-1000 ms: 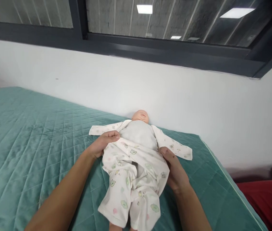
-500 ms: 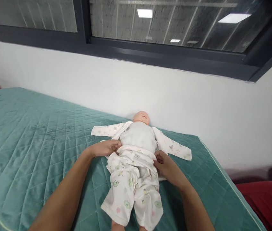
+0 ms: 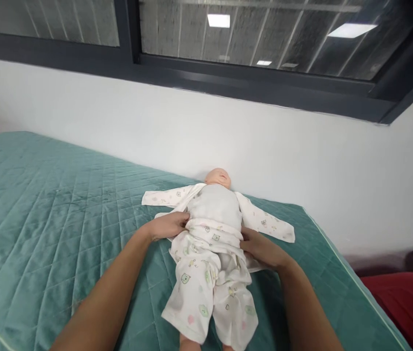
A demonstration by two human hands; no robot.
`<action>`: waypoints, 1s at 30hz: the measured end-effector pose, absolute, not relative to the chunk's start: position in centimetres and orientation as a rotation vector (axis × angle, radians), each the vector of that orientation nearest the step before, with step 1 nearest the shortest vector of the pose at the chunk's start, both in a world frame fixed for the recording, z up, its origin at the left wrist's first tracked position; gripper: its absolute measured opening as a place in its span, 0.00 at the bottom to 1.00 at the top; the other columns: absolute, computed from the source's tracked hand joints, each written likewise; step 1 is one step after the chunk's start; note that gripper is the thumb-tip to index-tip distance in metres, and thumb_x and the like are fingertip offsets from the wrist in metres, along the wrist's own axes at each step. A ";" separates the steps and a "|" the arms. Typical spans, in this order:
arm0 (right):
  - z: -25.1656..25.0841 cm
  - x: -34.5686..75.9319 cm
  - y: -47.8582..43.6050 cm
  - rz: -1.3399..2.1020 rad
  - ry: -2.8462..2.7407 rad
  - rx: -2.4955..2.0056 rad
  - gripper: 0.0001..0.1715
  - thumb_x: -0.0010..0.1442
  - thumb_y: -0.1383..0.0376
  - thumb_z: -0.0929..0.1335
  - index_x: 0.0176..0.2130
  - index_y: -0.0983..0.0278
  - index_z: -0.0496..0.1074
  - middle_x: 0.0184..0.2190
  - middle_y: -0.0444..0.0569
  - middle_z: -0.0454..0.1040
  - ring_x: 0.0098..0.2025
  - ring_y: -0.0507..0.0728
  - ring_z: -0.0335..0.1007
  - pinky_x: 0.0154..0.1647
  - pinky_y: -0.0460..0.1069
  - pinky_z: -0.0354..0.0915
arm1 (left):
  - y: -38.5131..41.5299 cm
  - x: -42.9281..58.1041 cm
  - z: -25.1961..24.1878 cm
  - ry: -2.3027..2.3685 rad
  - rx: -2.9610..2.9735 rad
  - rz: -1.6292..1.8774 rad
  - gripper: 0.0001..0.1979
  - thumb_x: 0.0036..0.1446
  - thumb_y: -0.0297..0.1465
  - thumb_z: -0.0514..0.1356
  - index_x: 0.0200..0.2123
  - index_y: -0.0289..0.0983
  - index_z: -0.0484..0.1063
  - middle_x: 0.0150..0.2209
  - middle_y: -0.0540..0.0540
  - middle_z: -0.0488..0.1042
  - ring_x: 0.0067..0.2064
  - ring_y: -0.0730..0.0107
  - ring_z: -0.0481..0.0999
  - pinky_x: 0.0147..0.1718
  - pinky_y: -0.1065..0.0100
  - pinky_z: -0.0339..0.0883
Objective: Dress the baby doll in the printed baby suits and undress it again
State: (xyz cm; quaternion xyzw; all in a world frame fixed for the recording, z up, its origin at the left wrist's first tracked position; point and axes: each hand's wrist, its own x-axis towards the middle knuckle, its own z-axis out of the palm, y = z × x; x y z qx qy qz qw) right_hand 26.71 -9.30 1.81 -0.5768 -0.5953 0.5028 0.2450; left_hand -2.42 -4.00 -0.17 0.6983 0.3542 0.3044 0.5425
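A baby doll (image 3: 218, 178) lies on its back with its head against the wall, dressed in printed white pants (image 3: 199, 278) and an open printed white top (image 3: 268, 223) with the sleeves spread. Its pale grey-white torso (image 3: 215, 204) shows between the top's sides. My left hand (image 3: 170, 225) pinches the pants' waistband at the doll's side on the left of the view. On the opposite side, my right hand (image 3: 259, 246) has its fingers closed on the waistband, fingertips partly hidden by the cloth.
Green quilted cover (image 3: 64, 209) lies under the doll and runs to a piped edge at right. Behind are a white wall (image 3: 301, 161) and a dark window frame (image 3: 210, 87). A red object (image 3: 403, 302) is beyond the right edge.
The doll and both hands appear slightly farther right in the view. My right hand has turned a little, with its fingers tucked closer to the waistband.
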 end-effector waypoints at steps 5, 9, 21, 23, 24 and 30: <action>1.7 26.8 -10.6 1.553 -1.474 -1.272 0.19 0.51 0.63 0.73 0.44 0.62 0.75 0.35 0.46 0.78 0.38 0.58 0.72 0.40 0.52 0.68 | -4.0 -2.6 0.0 0.584 1.453 0.574 0.13 0.38 0.22 0.61 0.31 0.36 0.76 0.29 0.46 0.78 0.36 0.60 0.77 0.36 0.63 0.70; 1.8 27.2 -10.6 1.632 -1.421 -1.101 0.24 0.51 0.60 0.76 0.48 0.60 0.74 0.38 0.49 0.78 0.41 0.60 0.74 0.43 0.54 0.68 | -3.9 -2.4 0.1 0.532 1.409 0.534 0.15 0.40 0.22 0.63 0.36 0.34 0.77 0.33 0.44 0.79 0.39 0.59 0.77 0.39 0.63 0.70; 1.6 27.1 -10.3 1.687 -1.443 -1.078 0.28 0.47 0.61 0.77 0.48 0.61 0.73 0.39 0.48 0.78 0.42 0.59 0.73 0.45 0.54 0.68 | -4.1 -1.2 0.6 0.737 1.609 0.428 0.08 0.45 0.28 0.59 0.27 0.36 0.79 0.26 0.48 0.78 0.36 0.58 0.76 0.36 0.65 0.69; 1.7 27.0 -10.3 1.664 -1.463 -1.157 0.27 0.45 0.62 0.77 0.46 0.62 0.73 0.38 0.48 0.78 0.41 0.59 0.73 0.42 0.52 0.68 | -4.2 -1.2 0.6 0.769 1.574 0.436 0.07 0.42 0.28 0.60 0.26 0.36 0.78 0.25 0.48 0.78 0.36 0.58 0.76 0.36 0.65 0.69; 1.7 27.0 -10.2 1.658 -1.469 -1.200 0.26 0.45 0.63 0.76 0.45 0.63 0.73 0.37 0.48 0.77 0.40 0.59 0.72 0.40 0.51 0.68 | -4.3 -1.1 0.6 0.785 1.552 0.447 0.07 0.41 0.27 0.60 0.26 0.36 0.78 0.26 0.48 0.78 0.36 0.58 0.76 0.35 0.66 0.69; 1.2 26.9 -9.5 1.625 -1.451 -1.375 0.08 0.49 0.69 0.69 0.34 0.65 0.73 0.29 0.43 0.74 0.28 0.51 0.66 0.28 0.45 0.60 | -4.4 -1.2 1.0 0.939 1.460 0.493 0.18 0.40 0.26 0.58 0.38 0.36 0.77 0.31 0.47 0.80 0.37 0.62 0.77 0.37 0.67 0.69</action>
